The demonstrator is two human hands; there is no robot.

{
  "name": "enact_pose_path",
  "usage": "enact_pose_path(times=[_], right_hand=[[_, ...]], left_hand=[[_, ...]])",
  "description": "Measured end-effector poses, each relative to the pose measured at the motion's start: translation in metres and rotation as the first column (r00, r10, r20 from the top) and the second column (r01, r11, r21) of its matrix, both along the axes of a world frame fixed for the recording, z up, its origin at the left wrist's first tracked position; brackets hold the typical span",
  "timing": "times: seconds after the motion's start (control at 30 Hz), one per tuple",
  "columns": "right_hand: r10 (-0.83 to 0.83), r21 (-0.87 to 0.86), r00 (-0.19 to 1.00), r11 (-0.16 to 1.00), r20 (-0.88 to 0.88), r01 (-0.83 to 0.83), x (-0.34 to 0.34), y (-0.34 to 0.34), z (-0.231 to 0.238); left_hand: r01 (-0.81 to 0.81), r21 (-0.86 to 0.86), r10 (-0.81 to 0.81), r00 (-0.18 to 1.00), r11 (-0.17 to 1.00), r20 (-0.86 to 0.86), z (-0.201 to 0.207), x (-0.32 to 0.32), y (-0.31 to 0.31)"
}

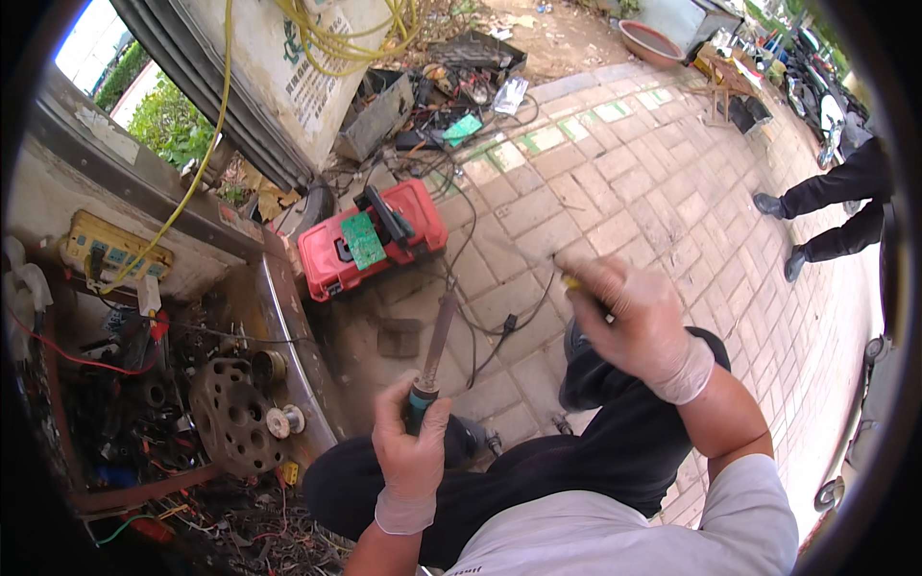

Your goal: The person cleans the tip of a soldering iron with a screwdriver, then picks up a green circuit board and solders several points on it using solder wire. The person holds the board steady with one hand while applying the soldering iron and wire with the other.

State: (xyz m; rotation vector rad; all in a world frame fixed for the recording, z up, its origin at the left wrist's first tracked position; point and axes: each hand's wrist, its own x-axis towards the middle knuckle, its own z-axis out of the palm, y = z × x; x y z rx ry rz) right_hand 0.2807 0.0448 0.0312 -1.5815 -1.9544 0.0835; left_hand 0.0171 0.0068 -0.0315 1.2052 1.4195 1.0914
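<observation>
My left hand [411, 451], in a thin translucent glove, is closed around a long hand tool. Its handle [419, 401] is teal and black, and a narrow brownish metal shaft [440, 331] points up and away. I cannot tell its exact kind. My right hand [639, 322], gloved as well, is raised over my knee with fingers pinched together. A bit of yellow [571, 283] shows at its fingertips, too small and blurred to name. Ahead of the left hand a red toolbox [322, 254] with a black handle stands on the paving, a green circuit board [362, 240] lying on its lid.
A black cable with a plug [509, 324] lies on the bricks. At left stand a cluttered bin of scrap [144, 422], a wire spool [285, 421] and a yellow power strip [117, 248]. Electronic scrap [451, 106] lies farther off. Another person's legs [831, 202] are at right.
</observation>
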Motion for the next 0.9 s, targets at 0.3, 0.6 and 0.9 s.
enact_pose_path(times=[0.3, 0.6, 0.9], right_hand=[[0.076, -0.06, 0.994, 0.995, -0.083, -0.081, 0.0, -0.014, -0.005], [0.138, -0.06, 0.99, 0.989, -0.014, -0.138, -0.005, -0.017, -0.006], [-0.032, -0.057, 0.999, 0.998, -0.039, 0.03, -0.004, -0.009, 0.0]], left_hand=[[0.054, -0.008, -0.055, 0.998, 0.998, -0.017, -0.002, -0.003, 0.001], [0.031, 0.101, -0.021, 0.995, 0.994, -0.097, -0.008, -0.004, -0.001], [0.038, 0.132, -0.024, 0.994, 0.991, -0.111, -0.008, -0.002, -0.003]])
